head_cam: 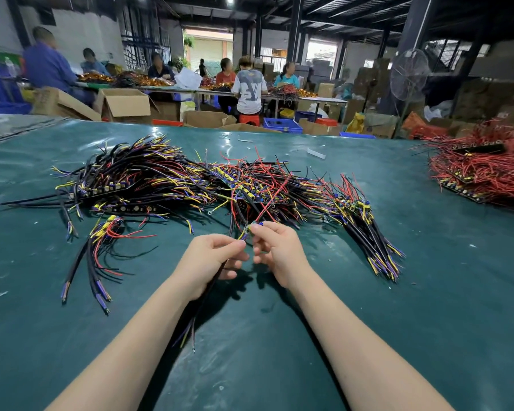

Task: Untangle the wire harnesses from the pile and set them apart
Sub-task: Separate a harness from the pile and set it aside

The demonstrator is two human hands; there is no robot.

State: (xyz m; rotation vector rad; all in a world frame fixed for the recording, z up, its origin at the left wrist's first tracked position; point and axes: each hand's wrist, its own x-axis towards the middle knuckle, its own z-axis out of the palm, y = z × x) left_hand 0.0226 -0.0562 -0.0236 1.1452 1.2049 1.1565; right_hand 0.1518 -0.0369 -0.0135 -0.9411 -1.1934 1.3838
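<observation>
Left hand [211, 256]: fingers pinch a black-sheathed wire harness [208, 287].
Right hand [276, 250]: fingers pinch its connector end.
Pile [190, 185]: tangled multicoloured wires on green worktop [428, 292].

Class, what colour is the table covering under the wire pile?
Dark teal table covering, head view.

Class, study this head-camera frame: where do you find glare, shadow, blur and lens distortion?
Head view: pale glare streaks the green table cover near its far edge; soft shadows lie under the left hand and right hand, which hold a wire harness in sharp focus; the seated workers behind are blurred; the doorway is washed out; the table's far edge bows, a wide-angle effect.
</observation>
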